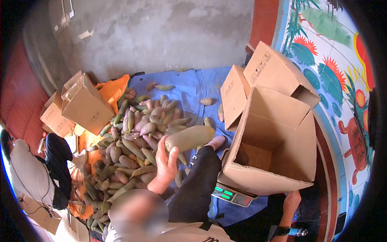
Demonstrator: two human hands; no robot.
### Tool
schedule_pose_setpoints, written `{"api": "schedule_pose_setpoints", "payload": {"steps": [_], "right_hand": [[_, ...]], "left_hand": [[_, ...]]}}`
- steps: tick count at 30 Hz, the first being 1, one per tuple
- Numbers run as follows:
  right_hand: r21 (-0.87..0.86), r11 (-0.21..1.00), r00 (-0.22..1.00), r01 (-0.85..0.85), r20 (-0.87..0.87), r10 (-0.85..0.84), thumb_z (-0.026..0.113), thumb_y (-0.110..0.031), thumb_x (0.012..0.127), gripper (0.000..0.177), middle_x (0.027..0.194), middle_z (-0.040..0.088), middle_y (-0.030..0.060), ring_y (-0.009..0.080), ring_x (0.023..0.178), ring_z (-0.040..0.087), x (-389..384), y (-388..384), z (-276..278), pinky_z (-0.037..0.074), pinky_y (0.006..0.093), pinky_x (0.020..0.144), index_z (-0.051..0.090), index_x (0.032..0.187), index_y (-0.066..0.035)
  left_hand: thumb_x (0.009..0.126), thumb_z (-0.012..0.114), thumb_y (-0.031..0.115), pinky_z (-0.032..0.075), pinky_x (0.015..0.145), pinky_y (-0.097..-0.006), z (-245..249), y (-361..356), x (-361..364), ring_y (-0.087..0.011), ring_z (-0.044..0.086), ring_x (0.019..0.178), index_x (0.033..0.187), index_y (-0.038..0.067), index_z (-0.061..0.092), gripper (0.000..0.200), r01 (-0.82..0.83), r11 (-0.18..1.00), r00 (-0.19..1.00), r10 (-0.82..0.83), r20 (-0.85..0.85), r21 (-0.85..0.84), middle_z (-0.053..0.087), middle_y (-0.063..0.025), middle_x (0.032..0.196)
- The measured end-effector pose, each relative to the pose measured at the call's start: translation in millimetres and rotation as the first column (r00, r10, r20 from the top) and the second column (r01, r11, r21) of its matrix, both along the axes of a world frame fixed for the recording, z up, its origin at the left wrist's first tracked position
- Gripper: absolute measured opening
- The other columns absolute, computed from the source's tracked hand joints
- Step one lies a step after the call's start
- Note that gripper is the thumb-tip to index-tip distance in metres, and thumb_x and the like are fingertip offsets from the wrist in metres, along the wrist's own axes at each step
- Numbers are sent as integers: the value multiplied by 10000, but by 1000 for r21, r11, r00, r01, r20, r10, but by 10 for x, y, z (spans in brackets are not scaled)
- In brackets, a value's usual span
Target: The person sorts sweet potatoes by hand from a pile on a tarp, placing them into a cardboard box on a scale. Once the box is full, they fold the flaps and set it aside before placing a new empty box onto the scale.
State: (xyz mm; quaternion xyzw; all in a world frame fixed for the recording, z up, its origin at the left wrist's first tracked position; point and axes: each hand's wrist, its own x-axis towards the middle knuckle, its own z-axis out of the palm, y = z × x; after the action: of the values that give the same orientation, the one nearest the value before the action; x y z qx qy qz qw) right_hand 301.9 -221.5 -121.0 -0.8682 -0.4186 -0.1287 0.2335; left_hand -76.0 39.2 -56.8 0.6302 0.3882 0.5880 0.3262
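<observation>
A large, pale green radish (190, 138) is gripped at its near end by my left hand (164, 163), thumb on one side and fingers on the other. It is raised over a heap of green and pinkish radishes (133, 151). My right hand (292, 199) is low on the right, right at the lower corner of an open cardboard box (266, 177), its fingers hidden by the box. This box sits tilted on a digital scale (231, 196) with lit green figures. A dark watch (282, 230) is on my right wrist.
Two more cardboard boxes (278, 74) stand behind the open one. Further boxes (86, 105) are at the left on an orange sheet (115, 90). A blue tarp (185, 82) runs to the grey wall. Another person (30, 173) is at the far left.
</observation>
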Motion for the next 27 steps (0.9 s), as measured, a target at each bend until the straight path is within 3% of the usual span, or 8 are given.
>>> {"api": "schedule_pose_setpoints", "payload": {"steps": [4, 8, 12, 16, 19, 21, 24, 27], "right_hand": [[39, 997, 998, -63, 5, 63, 430, -7, 770, 218, 871, 560, 254, 404, 821, 539, -18, -7, 41, 441, 416, 703, 538, 949, 53], [40, 999, 999, -36, -26, 37, 434, -4, 762, 224, 876, 560, 250, 406, 823, 537, -32, 2, 43, 440, 419, 702, 541, 955, 41], [48, 998, 999, -30, -37, 32, 449, -11, 751, 222, 870, 562, 245, 404, 810, 540, -67, 7, 85, 441, 423, 701, 544, 948, 31], [21, 1000, 1000, -11, -26, 12, 464, -16, 745, 210, 856, 564, 241, 400, 796, 544, -18, -6, 24, 441, 426, 701, 546, 932, 31], [76, 997, 1000, -19, -15, 20, 469, -11, 738, 211, 859, 563, 245, 402, 797, 543, -46, 15, 38, 441, 429, 696, 546, 929, 35], [72, 997, 1000, -11, -19, 12, 471, -11, 739, 209, 861, 562, 247, 404, 799, 543, -43, 15, 38, 440, 431, 693, 545, 928, 38], [55, 998, 1000, -9, -28, 10, 476, -16, 745, 204, 860, 561, 253, 409, 801, 541, -78, 12, 66, 440, 433, 687, 543, 928, 44], [56, 998, 1000, -22, -20, 23, 479, -23, 754, 193, 854, 560, 257, 413, 802, 538, -90, 29, 94, 438, 434, 684, 544, 920, 52]], "left_hand": [[857, 474, 219, 361, 858, -308, 443, -156, 239, -201, 474, 961, 1185, -43, 352, 437, 116, 985, 984, -132, 120, 129, 507, -125, 1043], [844, 477, 281, 368, 852, -319, 606, -243, 499, -208, 481, 961, 1193, -53, 342, 501, 226, 953, 958, -255, 131, 200, 506, -136, 1027], [798, 552, 179, 390, 841, -341, 722, -293, 753, -251, 506, 956, 1187, -33, 353, 486, 380, 902, 923, -385, -13, 206, 501, -178, 1035], [757, 607, 174, 417, 782, -399, 763, -291, 1045, -398, 505, 910, 1143, -27, 377, 492, 445, 852, 876, -350, -333, 276, 502, -232, 1004], [725, 622, 178, 418, 784, -413, 643, -306, 1227, -378, 512, 912, 1112, -23, 422, 480, 504, 836, 823, -390, -413, 216, 519, -215, 989], [715, 624, 130, 424, 754, -391, 571, -331, 1306, -335, 540, 830, 1006, -8, 482, 352, 490, 762, 823, -244, -513, 423, 550, -172, 868], [700, 620, 76, 424, 745, -359, 431, -303, 1345, -285, 552, 745, 911, 8, 505, 249, 535, 728, 785, -241, -571, 429, 551, -121, 744], [691, 615, 48, 408, 770, -390, 467, -312, 1338, -268, 545, 700, 868, 31, 506, 209, 488, 748, 833, -246, -495, 450, 537, -89, 698]]}}
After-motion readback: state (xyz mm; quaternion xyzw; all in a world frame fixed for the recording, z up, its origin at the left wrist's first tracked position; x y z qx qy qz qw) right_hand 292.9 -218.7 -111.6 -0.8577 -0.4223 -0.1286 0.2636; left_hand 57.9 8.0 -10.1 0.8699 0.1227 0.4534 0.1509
